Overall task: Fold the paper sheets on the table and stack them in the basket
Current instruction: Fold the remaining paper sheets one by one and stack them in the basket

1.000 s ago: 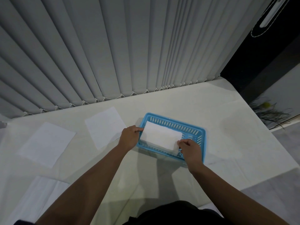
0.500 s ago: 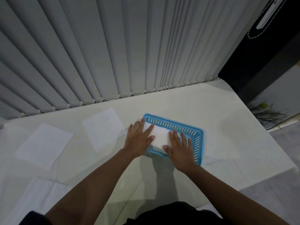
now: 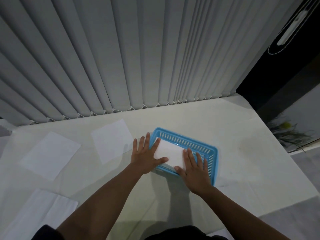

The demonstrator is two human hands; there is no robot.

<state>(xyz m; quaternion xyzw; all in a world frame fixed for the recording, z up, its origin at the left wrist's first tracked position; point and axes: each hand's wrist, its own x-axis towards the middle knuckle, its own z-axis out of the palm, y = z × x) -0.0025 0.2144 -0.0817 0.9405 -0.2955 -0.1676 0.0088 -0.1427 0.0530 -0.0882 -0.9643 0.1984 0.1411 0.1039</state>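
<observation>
A blue slotted basket (image 3: 187, 140) sits on the white table (image 3: 225, 129), a little right of the middle. Inside it lies a folded white paper (image 3: 170, 153). My left hand (image 3: 146, 157) rests flat, fingers spread, over the basket's left edge and the paper's left end. My right hand (image 3: 194, 170) lies flat on the paper's right end and the basket's near rim. Neither hand grips anything. Three unfolded sheets lie to the left: one (image 3: 111, 140) beside the basket, one (image 3: 51, 155) farther left, one (image 3: 37, 215) near the front edge.
Vertical grey blinds (image 3: 138, 58) hang along the table's far edge. The table's right edge drops off by a dark wall, where a plant (image 3: 287, 134) stands. Bare tabletop lies right of the basket.
One second ago both hands held the folded paper by its ends over the basket. Now the fingers are spread and the palms lie flat on the paper in the basket.
</observation>
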